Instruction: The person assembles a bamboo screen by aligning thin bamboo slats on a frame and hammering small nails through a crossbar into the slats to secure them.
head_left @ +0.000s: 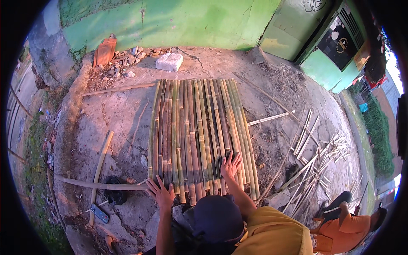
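Observation:
A panel of split bamboo slats lies in front of me, the slats side by side and running away from me. Their near ends are uneven. My left hand is at the near left corner of the panel, fingers spread, with nothing in it. Further right and a little farther off, my right hand rests on the slats, its fingers also apart. A loose bamboo strip reaches from the left almost to my left hand. A dark rounded shape like a cap hides the ground between my forearms.
Left lie another bamboo piece, a black bag-like thing and a phone-like device. A white block and rubble sit by the green wall. Right are thin strips and a person in orange.

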